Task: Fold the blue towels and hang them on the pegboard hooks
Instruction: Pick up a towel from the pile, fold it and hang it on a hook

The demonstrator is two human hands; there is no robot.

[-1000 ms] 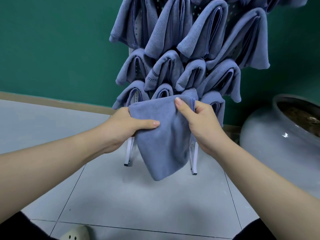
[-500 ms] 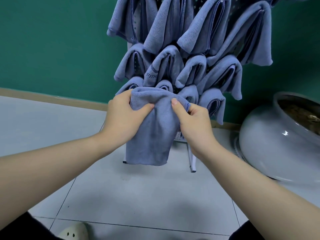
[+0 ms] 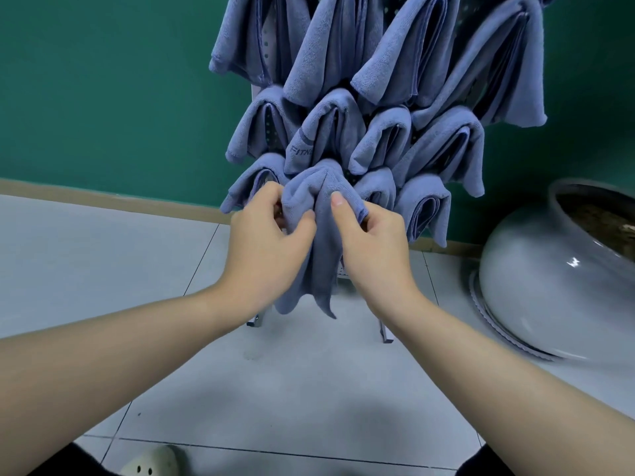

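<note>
Both hands pinch the towel near its top fold: your left hand grips the left bunch between thumb and curled fingers, your right hand pinches the right edge, thumb up on the cloth. Towel sits between the hands, its crown just above the grip in the bottom row of the pegboard, tails hanging loose below your wrists. Cannot tell if it's actually on a hook; cloth hides that.

Handling: soft, light, limp microfibre. It bunches and sags wherever you let go, so hold close to the fold, not the tails. Not fragile, some friction, unlikely to slip. Neighbouring hung towels crowd both sides of the grip; watch you don't drag one off.

Versus half a second ago: hands are closer together, the towel's top is gathered into a narrow peak rather than a broad rounded fold, and it sits higher and deeper among the bottom row. A second ago it was spread flat between your hands, clear of the rack.
</note>
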